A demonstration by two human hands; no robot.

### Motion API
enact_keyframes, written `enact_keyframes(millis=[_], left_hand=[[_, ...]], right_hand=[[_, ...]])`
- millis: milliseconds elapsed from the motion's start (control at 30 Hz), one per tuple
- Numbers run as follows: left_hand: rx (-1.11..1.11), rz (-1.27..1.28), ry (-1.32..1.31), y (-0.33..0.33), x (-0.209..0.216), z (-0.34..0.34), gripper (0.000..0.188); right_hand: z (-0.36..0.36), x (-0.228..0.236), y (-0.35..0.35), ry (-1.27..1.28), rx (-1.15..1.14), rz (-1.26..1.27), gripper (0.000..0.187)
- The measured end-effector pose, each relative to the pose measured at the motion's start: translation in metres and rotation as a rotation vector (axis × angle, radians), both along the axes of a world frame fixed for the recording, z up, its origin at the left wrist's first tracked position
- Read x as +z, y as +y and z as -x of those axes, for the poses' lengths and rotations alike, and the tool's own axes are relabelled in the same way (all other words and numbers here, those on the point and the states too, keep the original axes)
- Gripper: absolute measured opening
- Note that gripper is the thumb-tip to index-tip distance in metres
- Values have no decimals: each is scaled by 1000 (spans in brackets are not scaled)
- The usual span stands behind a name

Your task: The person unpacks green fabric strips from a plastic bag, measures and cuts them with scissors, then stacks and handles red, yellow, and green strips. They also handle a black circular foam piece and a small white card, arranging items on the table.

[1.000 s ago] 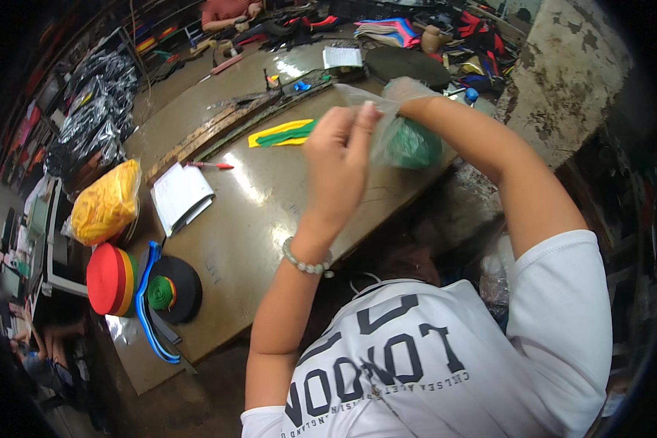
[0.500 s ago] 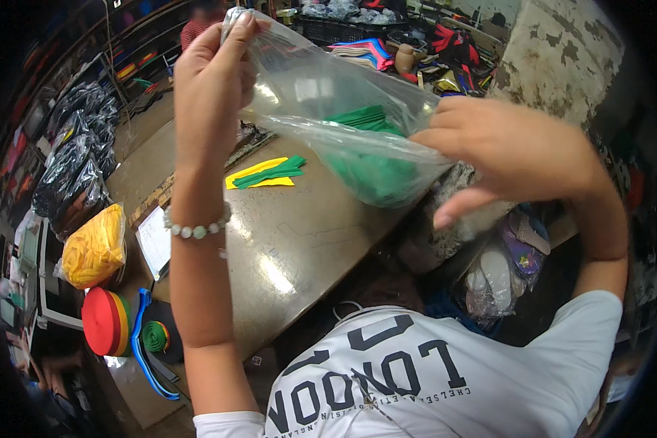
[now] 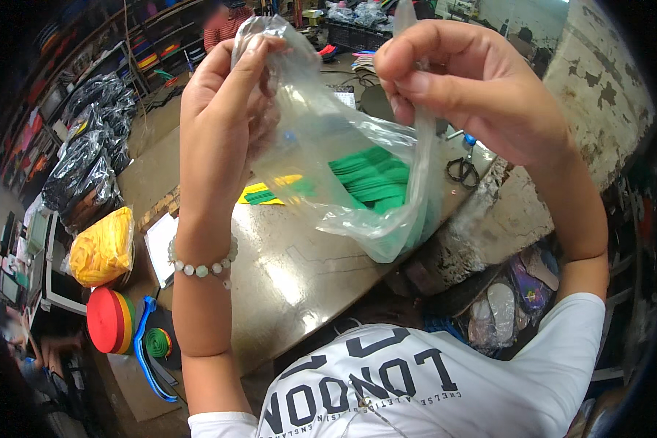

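A clear plastic bag (image 3: 306,139) hangs between my raised hands, with a bundle of folded green fabric strips (image 3: 372,179) inside its lower part. My left hand (image 3: 230,95) pinches one top corner of the bag between thumb and fingers. My right hand (image 3: 467,91) is closed on a gathered, twisted edge of the bag on the other side. Beneath the bag is the worn metal table (image 3: 277,255). Loose yellow strips (image 3: 266,191) and green strips lie on it, partly seen through the plastic.
Scissors (image 3: 463,170) lie near the table's right edge. At left are a yellow bagged bundle (image 3: 102,248), a paper sheet (image 3: 159,248), a red webbing roll (image 3: 106,320) and a blue strap (image 3: 142,350). Black plastic bundles (image 3: 87,160) stand farther left. Another person (image 3: 223,25) is in the background.
My right hand has gone from the bag's side, thumb spread, up to pinch its edge higher. The bag now hangs more upright and nearer, its green bundle lower.
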State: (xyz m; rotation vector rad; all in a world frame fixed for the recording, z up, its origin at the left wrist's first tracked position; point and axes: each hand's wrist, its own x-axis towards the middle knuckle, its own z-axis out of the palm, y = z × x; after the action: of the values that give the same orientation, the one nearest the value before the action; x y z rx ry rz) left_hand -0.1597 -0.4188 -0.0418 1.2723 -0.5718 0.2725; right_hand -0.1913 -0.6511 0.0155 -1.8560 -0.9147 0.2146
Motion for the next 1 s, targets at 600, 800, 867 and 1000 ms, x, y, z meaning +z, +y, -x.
enact_keyframes(millis=[600,800,867,1000], left_hand=[[303,-439,-669,-29,-24,-6,15],[298,-237,-652,9,6,-12,76],[309,-347,-348,18,-2,-11,84],[-103,-700,-224,-3,-36,-22,100]], right_hand=[[-61,-121,61,-373,-27,-133,90],[-112,-79,-18,-1049,-717,231,30],[-127,-78,-23,-1463,-695,747,27],[-118,-82,21,-1274,-229,336,29]])
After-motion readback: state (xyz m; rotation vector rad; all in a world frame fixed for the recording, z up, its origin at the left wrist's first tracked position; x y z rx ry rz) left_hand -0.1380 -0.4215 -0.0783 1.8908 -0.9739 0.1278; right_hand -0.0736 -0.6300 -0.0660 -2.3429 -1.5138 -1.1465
